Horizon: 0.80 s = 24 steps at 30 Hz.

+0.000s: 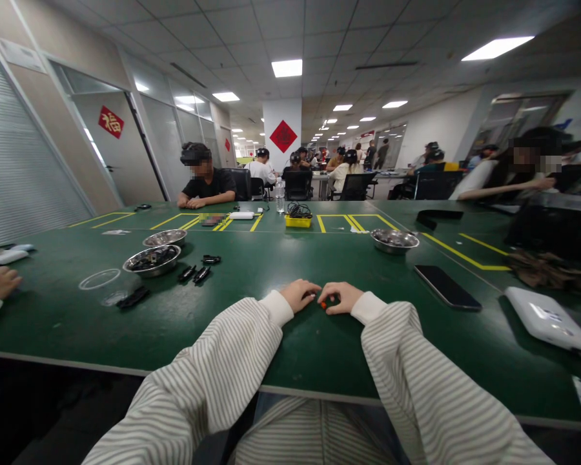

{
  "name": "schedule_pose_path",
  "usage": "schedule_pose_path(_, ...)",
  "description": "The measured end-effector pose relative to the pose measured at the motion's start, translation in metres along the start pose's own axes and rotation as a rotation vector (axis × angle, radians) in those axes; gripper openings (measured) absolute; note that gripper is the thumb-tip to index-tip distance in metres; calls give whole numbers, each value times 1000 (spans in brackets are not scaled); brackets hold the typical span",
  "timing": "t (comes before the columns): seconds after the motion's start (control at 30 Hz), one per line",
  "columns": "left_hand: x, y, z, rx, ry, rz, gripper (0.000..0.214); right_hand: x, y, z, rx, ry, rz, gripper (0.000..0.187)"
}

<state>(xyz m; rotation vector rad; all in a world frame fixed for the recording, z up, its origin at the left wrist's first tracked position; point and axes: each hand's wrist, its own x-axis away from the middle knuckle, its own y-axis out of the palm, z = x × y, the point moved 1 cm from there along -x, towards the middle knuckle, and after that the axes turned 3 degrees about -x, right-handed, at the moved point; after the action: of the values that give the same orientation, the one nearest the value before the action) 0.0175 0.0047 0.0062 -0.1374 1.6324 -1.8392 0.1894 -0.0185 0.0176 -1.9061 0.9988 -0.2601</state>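
Note:
Over the green table, my left hand (297, 295) and my right hand (343, 298) face each other, fingertips almost meeting. A small orange-red piece (324, 305) shows at the thumb and fingertips of my right hand, which is curled closed on it. My left hand is closed too, thumb and fingers drawn together. A tiny pale glint shows at its fingertips, too small to name. Both forearms, in striped sleeves, reach in from the table's near edge.
Left are metal bowls (152, 260) of dark parts, several black parts (202, 275) and a clear plastic cup (119, 290). Right are another metal bowl (395, 241), a phone (447, 287) and a white device (549, 318). A co-worker's hand (0, 283) rests far left. A yellow box (298, 221) stands ahead.

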Motion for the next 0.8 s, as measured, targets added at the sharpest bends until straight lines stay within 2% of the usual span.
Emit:
schedule_pose_path(0.1,0,2,10,26,-4,5,31,0,0,0,-3,14,24,22)
schedule_pose_path(0.23,0,2,4,4,-105,45,27,-2,3,4,5,89,107,24)
schedule_pose_path(0.43,-1,-1,1,37,-160,72,21,-5,10,9,-74,265,264,24)
schedule_pose_path(0.8,0,-6,8,90,-137,191,19,-4,9,-3,-48,209,410,19)
